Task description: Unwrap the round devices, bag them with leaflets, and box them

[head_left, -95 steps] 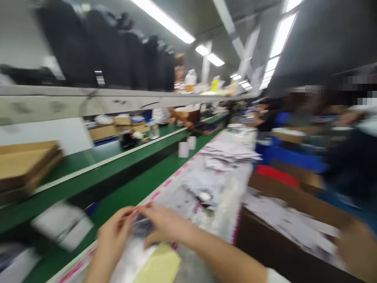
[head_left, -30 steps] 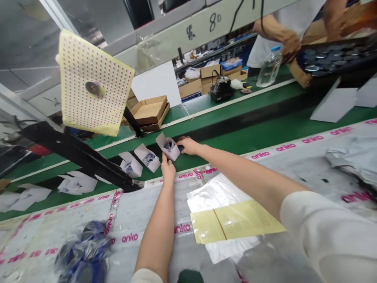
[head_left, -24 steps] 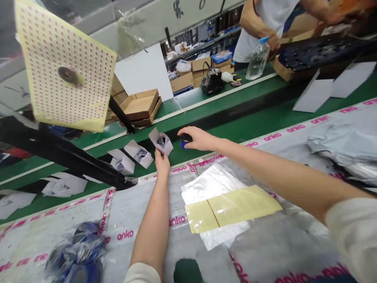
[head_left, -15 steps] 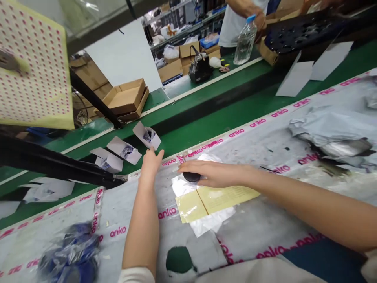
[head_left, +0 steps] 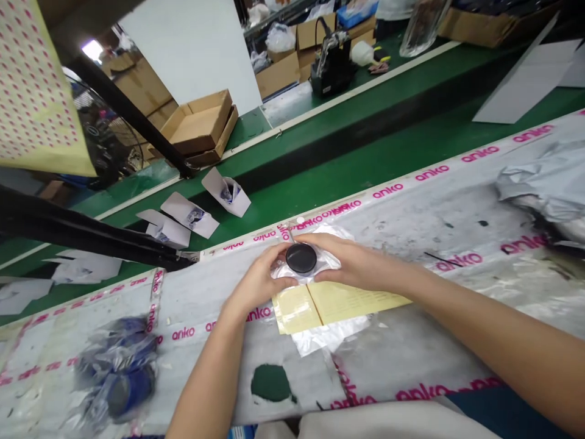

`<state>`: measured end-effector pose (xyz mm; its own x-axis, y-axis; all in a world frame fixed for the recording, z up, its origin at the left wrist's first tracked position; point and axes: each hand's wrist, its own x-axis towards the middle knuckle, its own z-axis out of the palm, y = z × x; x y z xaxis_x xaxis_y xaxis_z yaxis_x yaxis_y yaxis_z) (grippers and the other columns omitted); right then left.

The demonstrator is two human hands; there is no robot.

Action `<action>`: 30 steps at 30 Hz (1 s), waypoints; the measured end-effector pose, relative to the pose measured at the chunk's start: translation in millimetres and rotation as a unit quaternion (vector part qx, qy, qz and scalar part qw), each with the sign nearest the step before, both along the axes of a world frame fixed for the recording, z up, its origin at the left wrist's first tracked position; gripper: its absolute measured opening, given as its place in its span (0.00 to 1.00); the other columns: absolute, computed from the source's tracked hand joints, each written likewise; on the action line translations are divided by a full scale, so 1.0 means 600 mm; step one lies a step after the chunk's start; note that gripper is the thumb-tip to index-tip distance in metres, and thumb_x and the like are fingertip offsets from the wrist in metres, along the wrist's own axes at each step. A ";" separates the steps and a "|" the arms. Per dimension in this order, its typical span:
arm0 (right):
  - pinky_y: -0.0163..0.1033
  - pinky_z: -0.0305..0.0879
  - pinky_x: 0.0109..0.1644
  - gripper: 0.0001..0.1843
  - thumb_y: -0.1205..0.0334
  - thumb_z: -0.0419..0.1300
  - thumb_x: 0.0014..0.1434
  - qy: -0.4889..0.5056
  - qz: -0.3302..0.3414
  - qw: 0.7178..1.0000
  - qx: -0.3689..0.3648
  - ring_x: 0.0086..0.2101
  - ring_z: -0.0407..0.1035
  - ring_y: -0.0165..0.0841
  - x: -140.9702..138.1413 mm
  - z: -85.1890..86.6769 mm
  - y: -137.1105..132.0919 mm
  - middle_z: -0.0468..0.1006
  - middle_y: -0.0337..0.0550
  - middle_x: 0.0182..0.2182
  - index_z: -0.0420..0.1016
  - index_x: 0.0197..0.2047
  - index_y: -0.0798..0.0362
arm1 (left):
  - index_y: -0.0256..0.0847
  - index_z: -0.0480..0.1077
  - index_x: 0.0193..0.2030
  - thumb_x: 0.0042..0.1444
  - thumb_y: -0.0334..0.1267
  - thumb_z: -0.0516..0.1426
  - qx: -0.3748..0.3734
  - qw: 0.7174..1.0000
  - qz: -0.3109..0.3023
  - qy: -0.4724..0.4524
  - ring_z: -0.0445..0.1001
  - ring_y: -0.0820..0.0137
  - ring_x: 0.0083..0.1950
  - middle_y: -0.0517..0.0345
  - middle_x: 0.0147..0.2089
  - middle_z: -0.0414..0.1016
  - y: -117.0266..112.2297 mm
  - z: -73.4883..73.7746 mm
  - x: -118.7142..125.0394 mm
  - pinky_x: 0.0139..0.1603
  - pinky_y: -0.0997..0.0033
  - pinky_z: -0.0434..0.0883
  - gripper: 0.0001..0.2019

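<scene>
A small round black disc sits between my two hands on a clear plastic bag at the near edge of the bench. My left hand curls round the disc's left side, fingers gripping it and the plastic under it. My right hand holds the disc's right side the same way. A yellow backing sheet lies just under my hands. Three folded white card boxes with blue parts inside lie on the green belt beyond.
Grey plastic taped with pink "anko" tape covers the bench. A bag of blue parts lies near left. A yellow sheet of pink dot stickers hangs upper left over a black bar. Cardboard trays and a black device sit beyond the belt.
My right hand carried the black disc from the belt back to the plastic bag. My left hand let go of the white card box and came over to the disc.
</scene>
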<state>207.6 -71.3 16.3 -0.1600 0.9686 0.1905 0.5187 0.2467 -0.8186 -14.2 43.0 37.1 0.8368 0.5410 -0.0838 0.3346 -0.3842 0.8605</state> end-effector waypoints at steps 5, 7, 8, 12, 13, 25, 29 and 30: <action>0.54 0.68 0.65 0.38 0.66 0.67 0.58 -0.007 -0.038 0.999 0.029 0.61 0.68 0.45 -0.014 -0.007 0.005 0.72 0.47 0.63 0.62 0.69 0.44 | 0.47 0.66 0.64 0.55 0.44 0.68 0.068 0.997 0.003 -0.043 0.72 0.59 0.57 0.49 0.60 0.72 -0.009 -0.039 -0.001 0.59 0.57 0.71 0.30; 0.54 0.69 0.63 0.35 0.65 0.67 0.59 -0.009 -0.057 0.997 0.052 0.59 0.70 0.45 -0.018 -0.007 0.002 0.74 0.46 0.60 0.64 0.67 0.43 | 0.48 0.62 0.67 0.54 0.47 0.68 0.076 0.996 0.018 -0.051 0.73 0.59 0.56 0.48 0.62 0.71 -0.012 -0.040 0.001 0.58 0.57 0.71 0.35; 0.54 0.69 0.63 0.33 0.64 0.67 0.59 -0.010 -0.072 0.995 0.066 0.58 0.70 0.45 -0.020 -0.006 0.001 0.74 0.46 0.59 0.64 0.66 0.43 | 0.48 0.61 0.68 0.54 0.48 0.68 0.079 0.995 0.027 -0.049 0.73 0.59 0.56 0.48 0.63 0.70 -0.014 -0.039 0.002 0.58 0.56 0.72 0.37; 0.55 0.70 0.60 0.31 0.63 0.68 0.59 -0.048 -0.127 0.986 0.094 0.56 0.69 0.48 -0.034 -0.004 -0.003 0.73 0.52 0.56 0.65 0.64 0.47 | 0.45 0.63 0.66 0.53 0.49 0.68 0.124 0.991 0.031 -0.030 0.73 0.58 0.56 0.47 0.60 0.72 -0.023 -0.041 0.006 0.58 0.55 0.72 0.35; 0.55 0.71 0.58 0.30 0.63 0.69 0.59 -0.061 -0.128 0.986 0.086 0.55 0.70 0.48 -0.037 -0.004 -0.003 0.72 0.53 0.54 0.66 0.63 0.48 | 0.44 0.65 0.64 0.55 0.48 0.68 0.139 0.990 0.029 -0.028 0.73 0.58 0.57 0.47 0.58 0.73 -0.025 -0.043 0.008 0.59 0.55 0.72 0.32; 0.48 0.73 0.39 0.18 0.46 0.60 0.64 -0.117 -0.284 0.952 -0.014 0.36 0.74 0.43 0.120 0.068 -0.122 0.80 0.48 0.38 0.79 0.45 0.51 | 0.42 0.72 0.45 0.62 0.32 0.62 0.341 0.925 0.088 -0.144 0.77 0.68 0.45 0.56 0.43 0.78 -0.051 0.015 0.007 0.46 0.68 0.75 0.06; 0.46 0.71 0.34 0.23 0.39 0.63 0.60 -0.099 -0.307 0.943 -0.081 0.30 0.72 0.39 0.110 0.042 -0.186 0.80 0.48 0.37 0.81 0.44 0.50 | 0.45 0.71 0.46 0.66 0.31 0.56 0.274 0.949 -0.049 -0.148 0.78 0.69 0.44 0.57 0.41 0.79 -0.105 0.043 0.037 0.46 0.68 0.76 0.06; 0.45 0.71 0.33 0.23 0.39 0.64 0.59 -0.083 -0.313 0.941 -0.094 0.30 0.72 0.39 0.099 0.033 -0.195 0.80 0.47 0.36 0.80 0.44 0.49 | 0.45 0.71 0.50 0.67 0.33 0.55 0.253 0.956 -0.076 -0.129 0.78 0.67 0.47 0.55 0.45 0.80 -0.118 0.043 0.052 0.49 0.65 0.76 0.07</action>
<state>267.2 -188.1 36.2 0.4408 0.8971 0.0300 0.6398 -0.2906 -0.7115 16.8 -27.9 62.8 0.8666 0.3274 0.3766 0.0428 -0.8008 0.5974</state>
